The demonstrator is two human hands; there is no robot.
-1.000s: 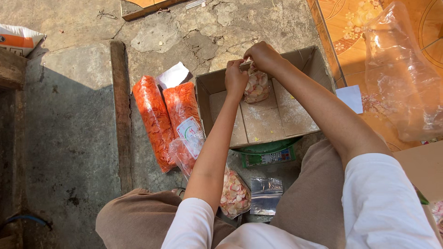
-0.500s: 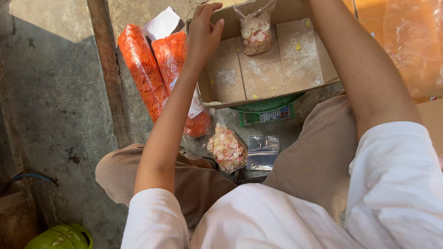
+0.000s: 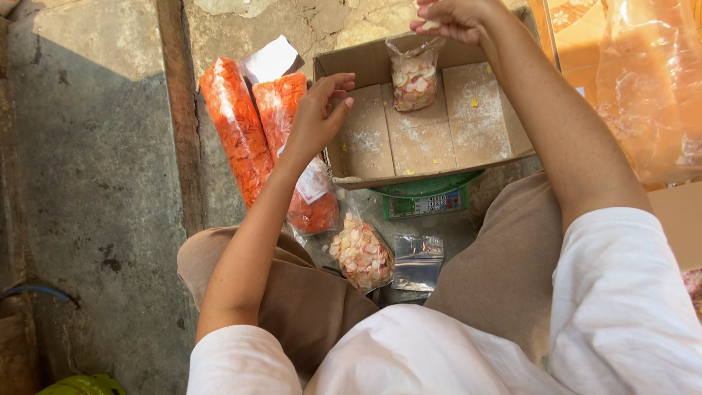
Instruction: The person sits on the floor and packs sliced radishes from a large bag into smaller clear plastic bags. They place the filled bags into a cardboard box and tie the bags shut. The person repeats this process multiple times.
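Right hand sits at the top edge of view, fingers bunched together and pinching a pale chip or two directly over the mouth of a small clear bag. Held there, the chips would fall straight in. The bag stands upright in a shallow cardboard box, near the back wall, its top gaping open. It is about half full of pale and pinkish chips.

Left hand hovers at the box's left wall, fingers loosely curled and part spread, thumb and forefinger close but holding nothing that I can see. It does not touch the bag.

The box rests on a green scale, whose display pokes out below the front edge. That looks like the reason the bag stands in the box: it can be filled by weight.

Below the scale, between the knees, a filled bag of the same chips lies on its side, and just beside it a flat stack of empty clear bags, both within easy reach.

Left of the box, two long orange rolls of chips lie side by side on the concrete floor, clear of the working space. A big clear sack sits at far right.
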